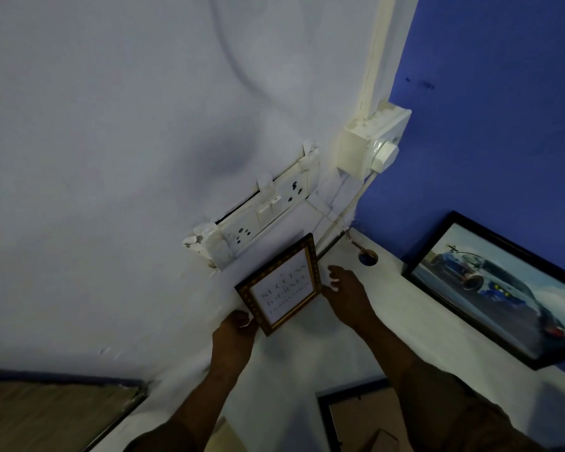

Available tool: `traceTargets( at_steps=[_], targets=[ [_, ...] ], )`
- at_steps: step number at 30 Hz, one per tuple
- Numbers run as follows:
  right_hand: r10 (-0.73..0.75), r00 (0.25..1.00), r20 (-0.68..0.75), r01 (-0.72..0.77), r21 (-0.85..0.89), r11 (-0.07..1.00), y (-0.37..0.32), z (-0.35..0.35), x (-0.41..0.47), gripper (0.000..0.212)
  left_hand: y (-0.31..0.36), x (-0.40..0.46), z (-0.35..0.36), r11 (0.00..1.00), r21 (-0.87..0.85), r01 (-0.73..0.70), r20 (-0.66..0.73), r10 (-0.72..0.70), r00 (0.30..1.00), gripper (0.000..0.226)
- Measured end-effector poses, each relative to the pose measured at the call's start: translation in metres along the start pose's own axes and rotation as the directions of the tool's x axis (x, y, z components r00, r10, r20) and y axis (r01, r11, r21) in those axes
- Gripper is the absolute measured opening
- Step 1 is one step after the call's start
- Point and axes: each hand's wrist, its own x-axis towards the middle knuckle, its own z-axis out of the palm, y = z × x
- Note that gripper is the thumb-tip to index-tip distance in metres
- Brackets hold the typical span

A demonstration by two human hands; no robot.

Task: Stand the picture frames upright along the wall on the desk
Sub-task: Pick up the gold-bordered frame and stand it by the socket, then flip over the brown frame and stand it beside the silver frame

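A small gold-brown picture frame [282, 286] with printed text stands on the white desk [310, 350], leaning back against the white wall near the corner. My left hand [237, 327] touches its lower left corner with fingers curled around the edge. My right hand [344, 290] is at the frame's right edge, fingers spread and touching it lightly. A large black frame with a car picture [499, 288] stands upright against the blue wall on the right. Another dark frame [356, 415] lies face down on the desk between my forearms.
A white socket and switch panel [261, 216] sits on the wall just above the small frame. A switch box [371, 145] with a cable is mounted in the corner. A cable hole [367, 257] opens in the desk. A wooden surface [56, 412] lies lower left.
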Motion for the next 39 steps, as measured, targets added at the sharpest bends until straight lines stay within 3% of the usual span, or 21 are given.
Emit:
traceTargets(
  at_steps=[3,8,12,17,26,29,33,36,39],
  targets=[
    [0.041,0.999,-0.003,-0.041,0.003,0.999,0.018,-0.002,-0.029,0.06,-0.003,-0.01,0.0,0.996,-0.061,0.059,-0.009,-0.059,0.998,0.038],
    [0.102,0.995,-0.013,-0.101,0.059,0.993,0.049,-0.001,-0.085,0.055,-0.007,-0.039,0.003,0.994,-0.066,0.088,0.05,-0.085,0.995,0.04],
    [0.174,0.985,-0.016,-0.171,0.108,0.979,0.088,0.0,-0.149,0.051,-0.023,-0.074,0.018,0.994,0.047,0.095,0.213,-0.103,0.972,0.047],
    [0.244,0.969,-0.03,-0.245,-0.028,0.969,0.137,0.003,-0.217,0.053,-0.056,-0.13,0.05,0.982,0.024,0.187,0.384,-0.182,0.905,0.052],
    [0.344,0.93,-0.128,-0.35,-0.033,0.936,0.181,-0.023,-0.302,0.05,-0.054,-0.205,0.099,0.994,0.065,0.087,0.416,-0.106,0.903,0.061],
    [0.407,0.898,-0.168,-0.404,0.051,0.913,0.19,-0.029,-0.31,0.046,-0.05,-0.212,0.104,0.997,0.063,0.052,0.448,-0.075,0.891,0.064],
    [0.557,0.821,-0.125,-0.5,0.311,0.808,0.203,-0.025,-0.312,0.035,-0.042,-0.2,0.104,0.989,0.135,-0.064,0.466,-0.006,0.885,0.064],
    [0.615,0.78,-0.117,-0.517,0.434,0.738,0.215,-0.009,-0.317,0.019,-0.029,-0.181,0.106,0.975,0.167,-0.15,0.49,0.05,0.87,0.053],
    [0.656,0.744,-0.127,-0.519,0.508,0.687,0.201,0.004,-0.322,0.03,-0.014,-0.154,0.115,0.959,0.197,-0.202,0.538,0.067,0.84,0.065]
  ],
)
